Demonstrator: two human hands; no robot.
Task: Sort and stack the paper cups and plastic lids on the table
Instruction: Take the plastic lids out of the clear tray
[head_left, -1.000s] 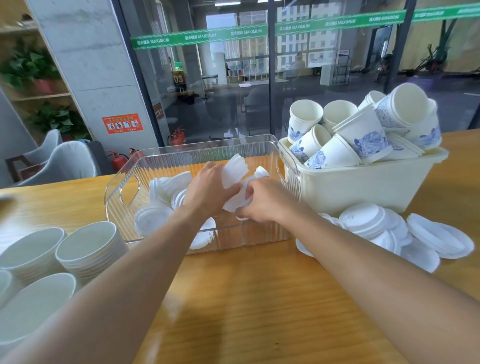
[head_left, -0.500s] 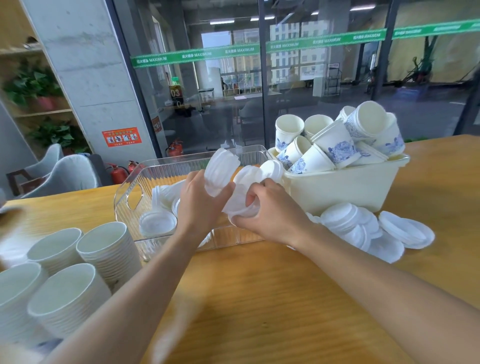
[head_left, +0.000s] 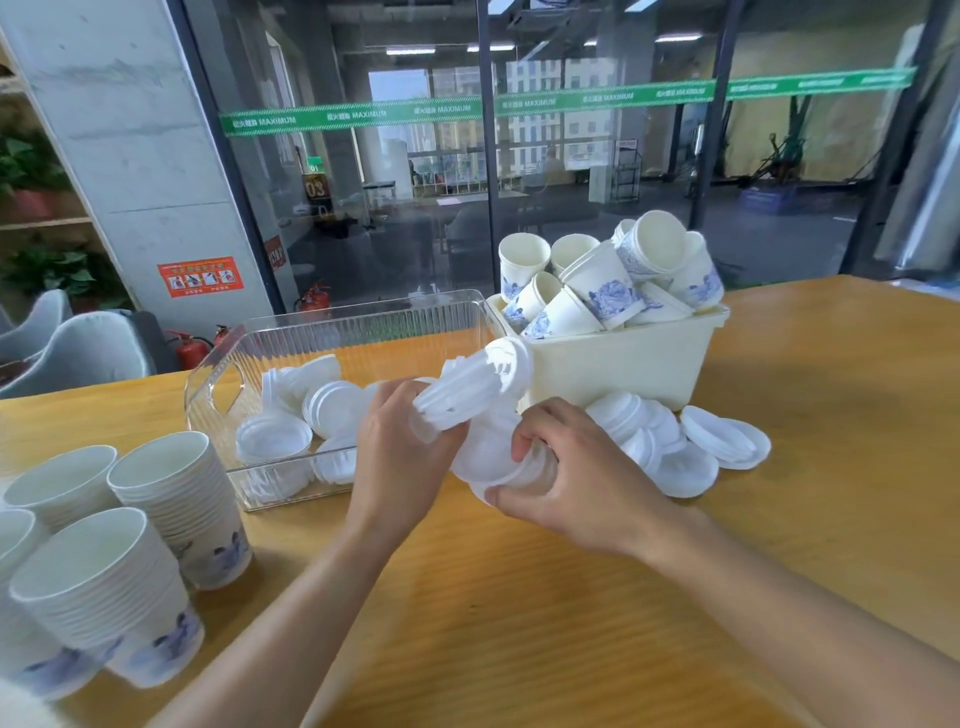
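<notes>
Wooden table (head_left: 675, 597): the head view looks down on it; everything below stands or lies on it.
Left hand (head_left: 400, 447): fingers curled round a tilted stack of white lids (head_left: 475, 387), held in the air above the table's middle, its top end pointing toward the cream bin.
Right hand (head_left: 566, 483): fingers and thumb pinch a second, shorter bunch of lids (head_left: 493, 460), just below and touching the left hand's stack.
Clear bin (head_left: 332, 332): ribbed walls, behind the left hand; loose lids (head_left: 332, 408) lie scattered inside.
Cream bin (head_left: 623, 364): to the right of the clear bin, touching it or just beside it; piled with loose blue-patterned cups (head_left: 597, 291), most tipped on their sides.
Lid pile (head_left: 691, 441): lies on the table in front of the cream bin, right of the right hand.
Cup stacks (head_left: 171, 499): nested, upright, mouths up, grouped at the table's left edge, well apart from both hands.
</notes>
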